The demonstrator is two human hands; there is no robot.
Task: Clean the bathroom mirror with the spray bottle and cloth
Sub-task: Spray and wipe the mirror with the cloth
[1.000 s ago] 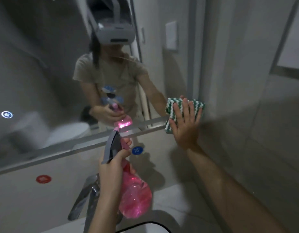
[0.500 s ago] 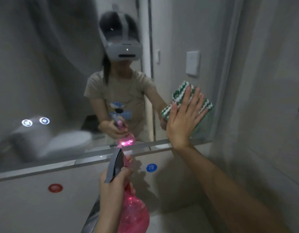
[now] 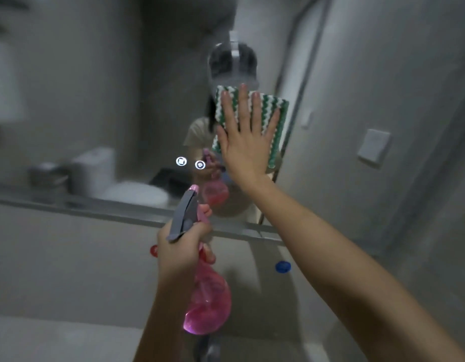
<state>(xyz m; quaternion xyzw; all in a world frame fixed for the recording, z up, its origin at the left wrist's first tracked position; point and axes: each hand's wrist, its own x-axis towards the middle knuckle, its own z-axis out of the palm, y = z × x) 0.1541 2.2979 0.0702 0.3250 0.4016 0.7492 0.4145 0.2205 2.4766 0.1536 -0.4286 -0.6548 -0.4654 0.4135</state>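
Observation:
The bathroom mirror [image 3: 95, 100] fills the upper left and middle of the head view. My right hand [image 3: 245, 142] presses flat, fingers straight and spread, on a green-and-white striped cloth [image 3: 274, 118] against the glass. My left hand [image 3: 181, 249] grips the neck of a pink spray bottle [image 3: 208, 307] with a grey trigger head [image 3: 181, 218], held upright below the mirror's bottom edge. The bottle's nozzle points toward the glass.
A grey ledge [image 3: 95, 207] runs under the mirror. A red dot [image 3: 153, 250] and a blue dot [image 3: 283, 267] sit on the wall below it. A tap [image 3: 208, 348] is at the bottom. A wall switch [image 3: 374, 148] is on the right wall.
My right hand has slid the cloth up and to the left across the mirror, from its lower right corner. The view has tilted up. My left hand still holds the bottle.

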